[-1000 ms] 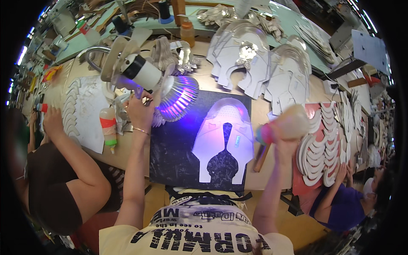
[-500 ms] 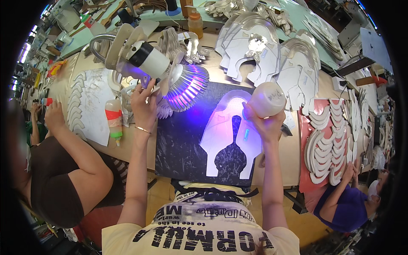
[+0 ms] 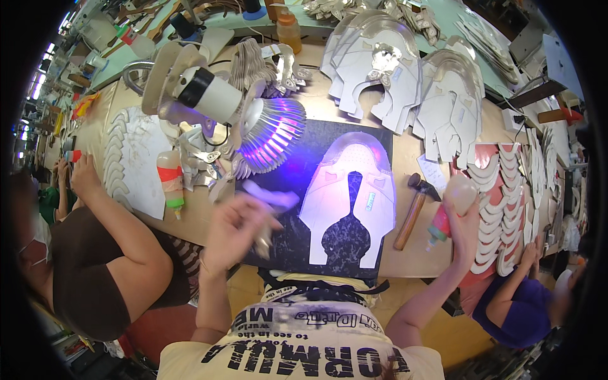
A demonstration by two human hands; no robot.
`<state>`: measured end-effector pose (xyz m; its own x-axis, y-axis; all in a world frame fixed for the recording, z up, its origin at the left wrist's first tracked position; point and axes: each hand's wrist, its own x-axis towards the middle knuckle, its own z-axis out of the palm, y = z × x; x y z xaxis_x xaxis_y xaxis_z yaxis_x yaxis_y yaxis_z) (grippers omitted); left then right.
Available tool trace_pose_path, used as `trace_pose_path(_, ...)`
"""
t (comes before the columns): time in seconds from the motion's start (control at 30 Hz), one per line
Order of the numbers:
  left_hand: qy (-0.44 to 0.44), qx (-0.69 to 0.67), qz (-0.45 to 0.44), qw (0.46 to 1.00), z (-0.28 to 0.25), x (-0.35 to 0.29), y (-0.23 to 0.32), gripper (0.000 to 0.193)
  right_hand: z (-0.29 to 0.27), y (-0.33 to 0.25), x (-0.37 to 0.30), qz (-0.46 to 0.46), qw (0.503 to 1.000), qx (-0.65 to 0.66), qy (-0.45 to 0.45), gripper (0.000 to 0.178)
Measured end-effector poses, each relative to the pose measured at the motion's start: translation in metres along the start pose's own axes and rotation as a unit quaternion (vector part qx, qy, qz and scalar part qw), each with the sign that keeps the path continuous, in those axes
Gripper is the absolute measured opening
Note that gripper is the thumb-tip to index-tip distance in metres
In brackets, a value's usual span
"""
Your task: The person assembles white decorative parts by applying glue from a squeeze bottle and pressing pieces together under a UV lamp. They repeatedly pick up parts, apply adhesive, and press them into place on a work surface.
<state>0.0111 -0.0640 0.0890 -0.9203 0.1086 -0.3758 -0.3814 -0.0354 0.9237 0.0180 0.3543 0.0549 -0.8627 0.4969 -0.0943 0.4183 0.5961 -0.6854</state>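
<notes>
My left hand (image 3: 234, 233), smeared by motion, is closed over the left part of the black board (image 3: 285, 225). In its fingers is a small pale piece (image 3: 271, 197), blurred and tinted violet by the lamp. To the right, my right hand (image 3: 467, 227) grips a squeeze bottle (image 3: 462, 193) with a red band and green tip, its nozzle pointing down. On the board lies a flat white horseshoe-shaped shoe upper (image 3: 315, 209). A finned lamp (image 3: 272, 134) throws violet light on it. Beside the board rests a hammer (image 3: 411, 218), nearest my right hand.
Stacks of white uppers (image 3: 373, 60) stand at the back right. Curved pale strips lie on a red sheet (image 3: 478, 278) at the right. Another squeeze bottle (image 3: 170, 180) lies left of the board. Co-workers sit at both sides, one with a bare arm (image 3: 123, 228) at the left.
My right hand has carried the squeeze bottle right, away from the upper, uncovering the hammer. My left hand has dropped from the lamp toward me and now has a small pale piece. The lamp has shifted slightly.
</notes>
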Motion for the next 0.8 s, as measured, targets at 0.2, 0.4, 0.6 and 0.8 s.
trace_pose_path(0.2,-0.242,0.166,0.112,0.949,0.067,-0.022,0.021,0.009,0.004,-0.008,-0.023,-0.137,0.930,-0.314,0.131,0.084)
trace_pose_path(0.4,-0.182,0.009,-0.028,0.983,0.098,0.007,-0.003,0.012,0.036,-0.056,-0.070,-0.126,0.850,0.328,-0.392,0.046)
trace_pose_path(0.6,-0.112,-0.155,-0.086,0.978,0.094,0.008,-0.027,0.013,0.064,-0.073,-0.072,-0.038,0.870,0.333,-0.363,0.018)
trace_pose_path(0.8,-0.050,-0.120,-0.083,0.988,0.094,0.034,-0.045,0.015,0.074,-0.074,-0.052,0.117,0.833,0.403,-0.361,0.023)
